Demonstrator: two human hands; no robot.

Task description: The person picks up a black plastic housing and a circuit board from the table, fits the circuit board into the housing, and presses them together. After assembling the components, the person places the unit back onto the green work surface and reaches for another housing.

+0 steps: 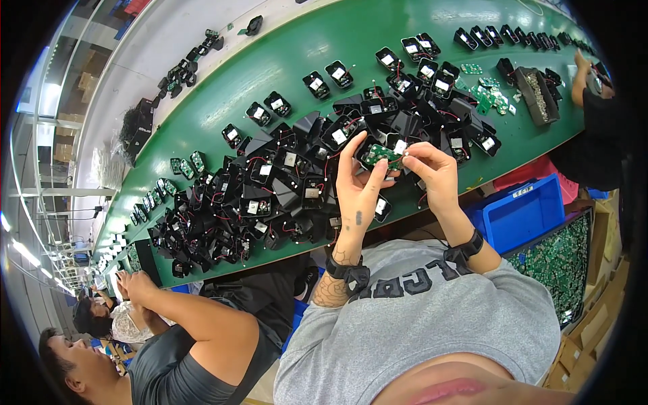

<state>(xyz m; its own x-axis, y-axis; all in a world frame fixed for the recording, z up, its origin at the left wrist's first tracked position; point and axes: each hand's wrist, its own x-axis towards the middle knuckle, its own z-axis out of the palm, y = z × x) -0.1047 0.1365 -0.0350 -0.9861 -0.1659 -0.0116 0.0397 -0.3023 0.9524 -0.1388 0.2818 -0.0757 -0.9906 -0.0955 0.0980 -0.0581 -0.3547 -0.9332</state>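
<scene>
My left hand point(360, 185) grips a small black plastic housing with a green circuit board point(382, 157) at its open face, thumb in front and fingers behind. Close against the board's right side, my right hand point(434, 174) is closed in a pinch on a thin wire; its tip is partly hidden by the fingers. Both hands are raised at the near edge of a heap of black housings point(287, 192). Many of these show white parts inside and loose red wires.
The heap covers much of the green table point(202, 94). Loose green boards point(493, 98) and a box of small parts point(537, 98) lie to the right. A blue bin point(523, 212) and a crate of boards point(557, 263) stand beside me. Co-workers are at left point(196, 324) and far right point(601, 128).
</scene>
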